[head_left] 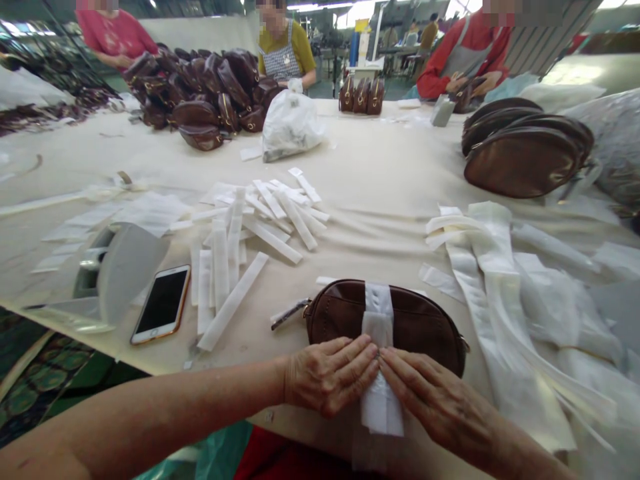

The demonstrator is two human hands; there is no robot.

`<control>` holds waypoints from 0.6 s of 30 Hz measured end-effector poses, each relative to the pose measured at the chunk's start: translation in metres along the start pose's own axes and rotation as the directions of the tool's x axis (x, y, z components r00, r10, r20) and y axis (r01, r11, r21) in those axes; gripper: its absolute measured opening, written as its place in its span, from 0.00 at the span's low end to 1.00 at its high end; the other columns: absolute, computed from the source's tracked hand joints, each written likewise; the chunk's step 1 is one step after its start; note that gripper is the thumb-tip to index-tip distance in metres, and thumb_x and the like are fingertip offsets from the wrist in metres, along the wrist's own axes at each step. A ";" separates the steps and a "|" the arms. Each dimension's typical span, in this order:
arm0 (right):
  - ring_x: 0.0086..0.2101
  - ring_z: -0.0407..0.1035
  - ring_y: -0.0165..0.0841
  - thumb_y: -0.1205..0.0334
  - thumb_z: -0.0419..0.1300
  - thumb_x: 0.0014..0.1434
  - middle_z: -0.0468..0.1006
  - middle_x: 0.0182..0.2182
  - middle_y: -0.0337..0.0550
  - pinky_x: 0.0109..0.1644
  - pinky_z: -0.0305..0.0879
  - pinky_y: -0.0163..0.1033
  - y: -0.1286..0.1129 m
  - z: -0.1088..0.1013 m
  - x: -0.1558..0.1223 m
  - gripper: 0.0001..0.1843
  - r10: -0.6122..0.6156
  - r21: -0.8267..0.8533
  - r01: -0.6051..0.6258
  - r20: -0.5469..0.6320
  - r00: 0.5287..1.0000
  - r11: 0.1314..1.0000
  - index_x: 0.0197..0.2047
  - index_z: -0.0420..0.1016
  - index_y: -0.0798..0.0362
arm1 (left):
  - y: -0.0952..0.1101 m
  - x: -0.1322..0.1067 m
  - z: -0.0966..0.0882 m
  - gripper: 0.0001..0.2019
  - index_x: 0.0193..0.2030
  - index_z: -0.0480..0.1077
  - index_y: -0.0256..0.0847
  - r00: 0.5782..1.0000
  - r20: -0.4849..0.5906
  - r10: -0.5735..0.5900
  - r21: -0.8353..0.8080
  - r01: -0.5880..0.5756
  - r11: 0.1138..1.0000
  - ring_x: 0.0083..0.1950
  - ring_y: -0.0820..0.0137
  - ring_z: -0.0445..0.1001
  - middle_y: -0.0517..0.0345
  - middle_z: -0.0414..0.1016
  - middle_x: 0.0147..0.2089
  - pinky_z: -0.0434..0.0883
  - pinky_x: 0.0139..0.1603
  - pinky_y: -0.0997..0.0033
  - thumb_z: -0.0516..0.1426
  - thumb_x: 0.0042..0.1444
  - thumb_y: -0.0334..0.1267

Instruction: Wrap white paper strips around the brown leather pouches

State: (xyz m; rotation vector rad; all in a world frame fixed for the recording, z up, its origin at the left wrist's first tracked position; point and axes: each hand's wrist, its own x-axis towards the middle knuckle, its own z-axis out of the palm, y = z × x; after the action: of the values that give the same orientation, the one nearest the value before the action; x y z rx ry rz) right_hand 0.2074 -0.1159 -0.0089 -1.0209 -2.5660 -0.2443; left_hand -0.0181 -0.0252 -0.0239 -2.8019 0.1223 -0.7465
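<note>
A dark brown oval zip bag [335, 310] lies on the table edge right before me. Round its middle runs a white paper strip [379, 323], whose loose end [383, 407] hangs toward me. My left hand [333, 373] presses on the strip from the left, fingers stretched out. From the right, my right hand [425, 383] lies on it with straight fingers, its fingertips meeting those of the left. Both thumbs are mostly hidden. A wrapped zip pull [290, 313] sticks out at the bag's left end.
Cut white strips [235, 267] lie in a heap left of the bag, beside a phone [163, 303] and a grey tape dispenser [123, 270]. Long white paper bands [500, 287] are at right. Brown bags [525, 157] stand behind; another pile [200, 87] is farther back. Several people work across the table.
</note>
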 end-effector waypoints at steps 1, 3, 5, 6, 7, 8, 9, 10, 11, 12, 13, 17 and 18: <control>0.50 0.68 0.36 0.76 0.43 0.60 0.75 0.50 0.53 0.50 0.72 0.41 0.002 -0.004 0.000 0.23 -0.009 0.032 0.007 0.050 0.999 0.999 0.55 0.70 0.63 | -0.001 0.001 -0.003 0.16 0.52 0.68 0.25 1.000 0.015 0.003 -0.002 -0.003 1.000 0.56 0.56 0.71 0.36 0.70 0.55 0.73 0.52 0.63 0.46 0.63 0.29; 0.52 0.66 0.36 0.77 0.42 0.59 0.74 0.52 0.53 0.51 0.72 0.42 0.005 -0.013 0.000 0.25 -0.028 0.077 0.018 0.126 0.992 0.997 0.57 0.67 0.64 | -0.003 0.005 -0.009 0.16 0.52 0.69 0.25 0.999 0.051 0.014 -0.011 -0.014 1.000 0.56 0.56 0.71 0.37 0.71 0.55 0.73 0.53 0.62 0.46 0.63 0.29; 0.51 0.67 0.36 0.78 0.41 0.58 0.74 0.51 0.53 0.49 0.73 0.42 0.006 -0.019 0.002 0.26 -0.041 0.076 0.030 0.153 0.987 0.997 0.56 0.67 0.64 | -0.006 0.009 -0.015 0.17 0.52 0.69 0.24 0.995 0.099 0.033 -0.025 -0.031 0.999 0.56 0.55 0.71 0.37 0.72 0.54 0.73 0.52 0.61 0.45 0.63 0.29; 0.50 0.68 0.36 0.79 0.40 0.58 0.75 0.50 0.53 0.49 0.73 0.42 0.005 -0.019 0.003 0.26 -0.036 0.061 0.027 0.151 0.988 0.998 0.55 0.68 0.64 | -0.008 0.011 -0.017 0.18 0.52 0.69 0.24 0.991 0.126 0.046 -0.034 -0.042 0.999 0.56 0.55 0.71 0.37 0.72 0.54 0.74 0.51 0.62 0.44 0.63 0.29; 0.49 0.69 0.36 0.79 0.40 0.59 0.75 0.50 0.53 0.48 0.73 0.41 0.004 -0.018 0.004 0.26 -0.021 0.044 0.015 0.140 0.990 0.999 0.54 0.70 0.64 | -0.009 0.013 -0.019 0.18 0.53 0.69 0.23 0.986 0.153 0.060 -0.043 -0.054 0.998 0.55 0.55 0.72 0.37 0.72 0.53 0.74 0.50 0.62 0.44 0.63 0.29; 0.48 0.69 0.36 0.79 0.40 0.59 0.76 0.49 0.53 0.48 0.72 0.41 0.003 -0.015 0.004 0.25 -0.004 0.027 0.001 0.114 0.994 1.000 0.53 0.71 0.64 | -0.010 0.015 -0.019 0.18 0.53 0.69 0.23 0.981 0.178 0.072 -0.054 -0.063 0.997 0.56 0.54 0.71 0.37 0.72 0.53 0.75 0.50 0.63 0.44 0.63 0.29; 0.48 0.69 0.36 0.78 0.41 0.60 0.76 0.48 0.54 0.48 0.72 0.41 0.001 -0.010 0.003 0.24 0.012 0.011 -0.013 0.074 0.997 1.000 0.52 0.71 0.63 | -0.011 0.016 -0.020 0.19 0.53 0.68 0.23 0.977 0.196 0.082 -0.064 -0.071 0.995 0.55 0.54 0.71 0.37 0.72 0.54 0.75 0.49 0.63 0.44 0.63 0.30; 0.49 0.69 0.37 0.77 0.43 0.60 0.76 0.47 0.54 0.47 0.72 0.42 0.000 -0.005 0.002 0.22 0.023 0.001 -0.023 0.022 0.999 1.000 0.52 0.72 0.63 | -0.012 0.016 -0.019 0.19 0.53 0.68 0.22 0.976 0.202 0.087 -0.070 -0.075 0.995 0.55 0.54 0.72 0.36 0.72 0.54 0.75 0.49 0.63 0.44 0.63 0.30; 0.49 0.68 0.38 0.76 0.44 0.61 0.76 0.47 0.55 0.47 0.72 0.42 -0.001 0.000 0.000 0.21 0.028 -0.002 -0.028 -0.029 0.999 1.000 0.51 0.72 0.63 | -0.013 0.016 -0.019 0.19 0.53 0.68 0.22 0.976 0.199 0.090 -0.071 -0.077 0.994 0.55 0.54 0.72 0.35 0.71 0.54 0.75 0.48 0.63 0.44 0.63 0.30; 0.49 0.68 0.39 0.76 0.45 0.61 0.77 0.46 0.56 0.47 0.71 0.43 -0.002 0.005 -0.001 0.20 0.029 0.000 -0.029 -0.072 0.997 1.000 0.50 0.72 0.64 | -0.013 0.017 -0.018 0.19 0.53 0.68 0.22 0.977 0.192 0.091 -0.071 -0.078 0.994 0.55 0.54 0.72 0.35 0.71 0.54 0.75 0.48 0.63 0.44 0.63 0.30; 0.49 0.68 0.39 0.76 0.46 0.61 0.77 0.45 0.56 0.47 0.71 0.44 -0.003 0.009 -0.003 0.19 0.031 0.004 -0.031 -0.101 0.994 1.000 0.50 0.72 0.65 | -0.013 0.017 -0.018 0.19 0.53 0.68 0.22 0.977 0.191 0.092 -0.070 -0.080 0.994 0.55 0.54 0.72 0.34 0.71 0.54 0.75 0.49 0.63 0.45 0.62 0.30; 0.50 0.68 0.38 0.76 0.45 0.62 0.76 0.46 0.56 0.50 0.71 0.44 -0.001 0.011 -0.005 0.20 0.034 0.039 -0.032 -0.054 0.998 0.999 0.52 0.71 0.64 | -0.012 0.015 -0.016 0.18 0.53 0.68 0.22 0.971 0.210 0.112 -0.048 -0.105 0.993 0.55 0.54 0.72 0.31 0.70 0.54 0.74 0.49 0.62 0.45 0.63 0.30; 0.50 0.68 0.37 0.76 0.45 0.62 0.76 0.46 0.56 0.50 0.71 0.43 0.000 0.010 -0.005 0.20 0.035 0.057 -0.032 -0.048 0.998 0.998 0.53 0.71 0.63 | -0.011 0.013 -0.015 0.18 0.53 0.67 0.22 0.975 0.194 0.108 -0.038 -0.103 0.994 0.55 0.54 0.72 0.31 0.70 0.54 0.74 0.49 0.62 0.45 0.63 0.30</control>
State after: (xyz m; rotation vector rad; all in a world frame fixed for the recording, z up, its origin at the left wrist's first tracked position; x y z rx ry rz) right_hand 0.2083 -0.1162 -0.0205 -1.0239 -2.4947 -0.1848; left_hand -0.0139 -0.0191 -0.0025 -2.8502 0.2463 -0.4457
